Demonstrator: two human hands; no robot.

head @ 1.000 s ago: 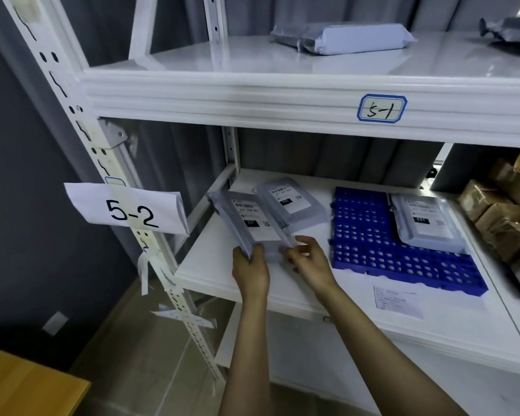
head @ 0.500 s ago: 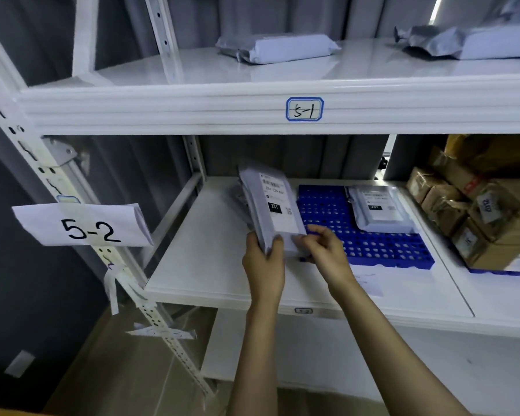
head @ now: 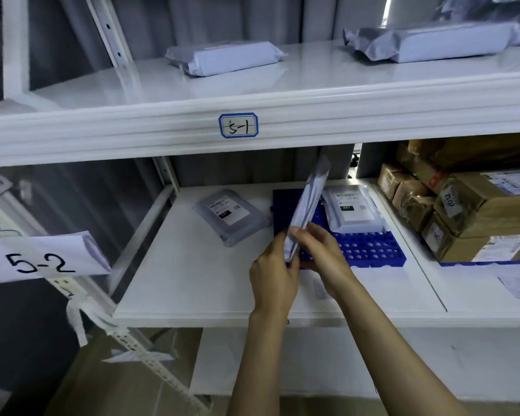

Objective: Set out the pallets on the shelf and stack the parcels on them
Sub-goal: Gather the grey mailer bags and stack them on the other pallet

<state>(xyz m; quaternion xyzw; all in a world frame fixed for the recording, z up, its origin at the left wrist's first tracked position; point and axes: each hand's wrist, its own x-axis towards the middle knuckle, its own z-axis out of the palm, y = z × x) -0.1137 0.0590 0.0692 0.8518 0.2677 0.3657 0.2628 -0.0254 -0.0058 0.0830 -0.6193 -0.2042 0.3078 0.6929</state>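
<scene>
Two hands grip one grey parcel: my left hand and right hand pinch its near end between them, and I hold it on edge, tilted up and away, over the left part of the blue pallet. That pallet lies flat on the white shelf, and on its far right part rests another parcel, label up, marked 231. A third parcel lies flat on the bare shelf just left of the pallet, apart from it. To the right, brown boxes are stacked close beside the pallet. The shelf above carries a tag reading 5-1 on its front edge, with two grey bags lying on top, well apart. A paper sign reading 5-2 hangs on the perforated post at left. Grey curtain hangs behind the rack, and brown floor shows below.
</scene>
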